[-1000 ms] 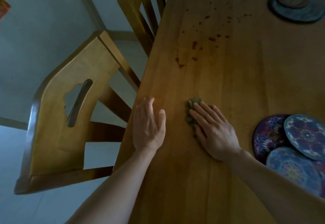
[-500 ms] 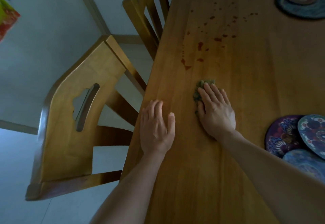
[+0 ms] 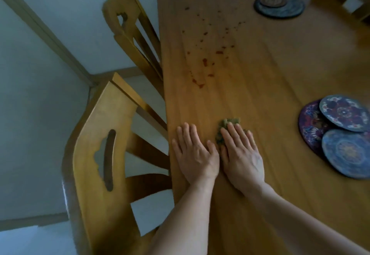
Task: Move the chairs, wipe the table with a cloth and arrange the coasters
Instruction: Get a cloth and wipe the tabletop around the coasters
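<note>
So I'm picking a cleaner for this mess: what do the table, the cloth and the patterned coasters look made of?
Table: wood with a smooth, low-sheen finish; plank seams and grain show. Cloth under the right hand: nubby green fabric, possibly microfibre. Coasters: rigid discs with printed patterns, perhaps ceramic; can't confirm.

Pale bluish wall (image 3: 40, 98) with wooden trim (image 3: 50, 40); dim light, the floor perhaps pale too.

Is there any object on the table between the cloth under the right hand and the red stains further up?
Nothing visible does. The cloth, pressed flat under the right hand, faces bare wood up to the red stains. The coasters lie off to the right, outside that path.
</note>
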`<state>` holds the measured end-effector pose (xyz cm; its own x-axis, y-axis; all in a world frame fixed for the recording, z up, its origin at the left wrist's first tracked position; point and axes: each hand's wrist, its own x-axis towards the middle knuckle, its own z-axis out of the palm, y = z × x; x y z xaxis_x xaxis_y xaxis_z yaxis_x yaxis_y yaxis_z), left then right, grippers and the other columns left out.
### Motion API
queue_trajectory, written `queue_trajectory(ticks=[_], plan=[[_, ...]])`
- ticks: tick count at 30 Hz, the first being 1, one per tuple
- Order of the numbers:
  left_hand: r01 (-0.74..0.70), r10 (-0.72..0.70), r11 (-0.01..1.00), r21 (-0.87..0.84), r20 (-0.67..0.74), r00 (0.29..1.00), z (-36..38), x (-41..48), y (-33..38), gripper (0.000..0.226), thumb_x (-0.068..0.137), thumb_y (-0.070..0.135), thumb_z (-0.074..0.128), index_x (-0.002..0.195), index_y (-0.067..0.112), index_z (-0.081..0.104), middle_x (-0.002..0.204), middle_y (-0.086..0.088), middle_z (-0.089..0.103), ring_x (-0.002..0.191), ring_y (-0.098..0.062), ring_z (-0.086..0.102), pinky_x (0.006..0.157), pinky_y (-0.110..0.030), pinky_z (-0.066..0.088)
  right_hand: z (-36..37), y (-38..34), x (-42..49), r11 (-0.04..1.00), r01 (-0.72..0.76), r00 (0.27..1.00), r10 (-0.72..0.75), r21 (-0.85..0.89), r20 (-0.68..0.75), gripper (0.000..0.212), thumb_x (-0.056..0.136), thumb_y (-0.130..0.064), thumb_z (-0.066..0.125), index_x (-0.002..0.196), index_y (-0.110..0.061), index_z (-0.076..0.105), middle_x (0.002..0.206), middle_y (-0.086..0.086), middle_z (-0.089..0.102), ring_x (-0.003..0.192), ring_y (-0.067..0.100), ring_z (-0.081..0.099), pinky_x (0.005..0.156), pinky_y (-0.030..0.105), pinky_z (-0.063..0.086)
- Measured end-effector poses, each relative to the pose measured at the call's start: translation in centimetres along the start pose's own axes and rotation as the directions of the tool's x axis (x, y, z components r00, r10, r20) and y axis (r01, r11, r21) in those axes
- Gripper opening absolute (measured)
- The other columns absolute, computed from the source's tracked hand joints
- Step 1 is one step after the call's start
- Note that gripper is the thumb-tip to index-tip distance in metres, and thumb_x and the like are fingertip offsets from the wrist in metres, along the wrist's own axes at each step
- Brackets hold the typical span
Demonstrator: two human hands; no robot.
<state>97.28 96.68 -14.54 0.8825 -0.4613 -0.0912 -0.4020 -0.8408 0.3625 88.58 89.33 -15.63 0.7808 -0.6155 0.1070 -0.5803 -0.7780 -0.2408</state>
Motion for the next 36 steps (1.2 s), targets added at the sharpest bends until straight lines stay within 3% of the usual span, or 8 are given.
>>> queue_trajectory(ticks=[7,11,17,24,28,30,33,36], plan=[[-0.041,0.089,0.991,-0.127,0.405,0.91,-2.6,1.5,-1.5,0.083,0.096,0.054,0.036,0.156,0.019,-0.008,0.161,-0.002,-0.022,0.145,-0.017,-0.027,0.117,-0.04,-0.02,0.7,-5.1,-3.8,0.977,-0.214,0.976,0.214,0.002,-0.041,0.055,0.1,-0.04,0.027,0.148,-0.015,0.04,0.156,0.006,0.032,0.148,0.022,0.019,0.121,0.041,0.01],[-0.032,0.125,0.98,-0.196,0.481,0.868,-3.4,1.8,-1.6,0.085,0.095,0.06,0.033,0.156,0.019,-0.01,0.16,-0.003,-0.027,0.143,-0.017,-0.032,0.116,-0.041,-0.021,0.8,-6.9,-4.4,0.961,-0.278,0.959,0.278,0.008,-0.051,0.059,0.099,-0.043,0.02,0.151,-0.016,0.032,0.158,0.005,0.027,0.149,0.021,0.015,0.121,0.04,0.007],[-0.031,0.151,0.974,-0.226,0.534,0.832,-4.0,1.9,-1.6,0.086,0.094,0.067,0.024,0.156,0.019,-0.01,0.159,-0.003,-0.028,0.142,-0.017,-0.033,0.115,-0.041,-0.023,0.6,-7.8,-3.0,0.949,-0.314,0.949,0.314,-0.001,-0.012,0.059,0.1,-0.037,0.035,0.154,-0.015,0.022,0.161,0.008,0.017,0.15,0.023,0.006,0.122,0.043,0.005],[-0.112,0.183,0.982,-0.15,0.636,0.75,-6.0,3.2,-2.4,0.076,0.096,0.066,0.008,0.157,0.021,-0.001,0.162,-0.003,-0.02,0.147,-0.019,-0.024,0.116,-0.041,-0.016,0.9,-8.8,0.6,0.905,-0.424,0.905,0.425,-0.027,0.013,0.065,0.101,-0.047,0.035,0.156,-0.018,0.013,0.164,0.005,0.003,0.15,0.02,-0.006,0.122,0.04,-0.002],[-0.354,0.277,0.935,0.006,0.611,0.742,-8.1,5.5,-2.0,0.077,0.097,0.062,0.008,0.15,0.013,0.034,0.158,-0.013,0.023,0.144,-0.03,0.013,0.117,-0.045,0.009,1.1,-9.1,2.4,0.876,-0.482,0.876,0.482,0.015,-0.023,0.063,0.101,-0.045,0.036,0.155,-0.018,0.017,0.163,0.005,0.006,0.15,0.021,-0.003,0.122,0.04,-0.004],[-0.517,0.357,0.853,0.071,0.642,0.678,-9.4,7.6,-2.3,0.075,0.098,0.063,0.012,0.146,0.013,0.041,0.157,-0.012,0.025,0.144,-0.029,0.017,0.115,-0.047,0.019,1.4,-9.2,3.5,0.854,-0.52,0.853,0.52,0.019,-0.043,0.059,0.102,-0.041,0.033,0.155,-0.018,0.019,0.163,0.006,0.009,0.151,0.021,-0.001,0.122,0.04,-0.002],[-0.7,0.364,0.706,0.108,0.793,0.489,-11.1,10.8,-2.1,0.069,0.099,0.061,0.023,0.149,0.016,0.039,0.162,-0.011,0.012,0.148,-0.031,0.009,0.115,-0.048,0.022,2.0,-9.5,5.7,0.813,-0.582,0.809,0.581,0.027,-0.09,0.054,0.103,-0.035,0.028,0.153,-0.017,0.024,0.162,0.008,0.015,0.15,0.023,0.005,0.122,0.042,0.001],[-0.81,0.381,0.581,0.076,0.854,0.353,-12.1,13.1,-1.9,0.059,0.1,0.056,0.032,0.143,0.019,0.048,0.157,-0.011,0.024,0.143,-0.03,0.026,0.112,-0.045,0.029,2.6,-9.8,7.9,0.743,-0.666,0.731,0.667,0.061,-0.146,0.052,0.102,-0.034,0.029,0.15,-0.016,0.033,0.16,0.01,0.023,0.149,0.025,0.012,0.122,0.043,0.004]])
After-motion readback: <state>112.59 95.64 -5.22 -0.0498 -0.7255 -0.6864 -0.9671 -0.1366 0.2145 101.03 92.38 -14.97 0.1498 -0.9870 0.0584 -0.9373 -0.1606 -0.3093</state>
